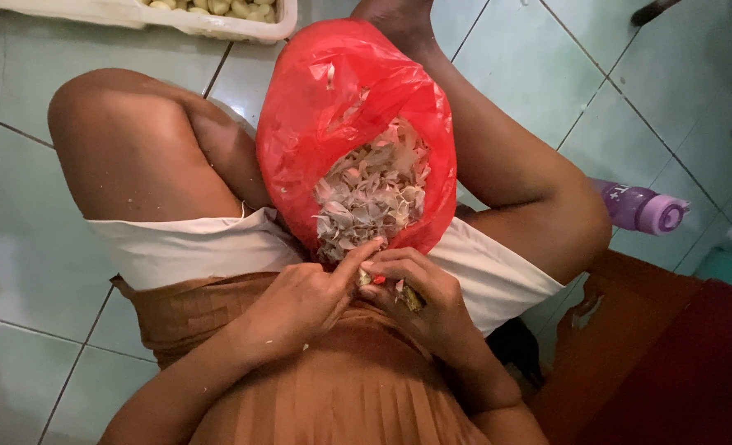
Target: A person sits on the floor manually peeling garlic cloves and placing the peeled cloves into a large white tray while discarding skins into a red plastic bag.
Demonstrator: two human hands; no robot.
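Both hands, left hand (300,301) and right hand (419,292), pinch a small garlic clove (366,278) between them. Just beyond sits a red plastic bag (341,91) of papery peels (370,194). A white tray (217,21) lies at the top edge, a purple bottle (642,208) to the right.

Both hands meet at the lap — left hand (300,301) thumb extended, right hand (419,292) fingers curled in a pinching grip
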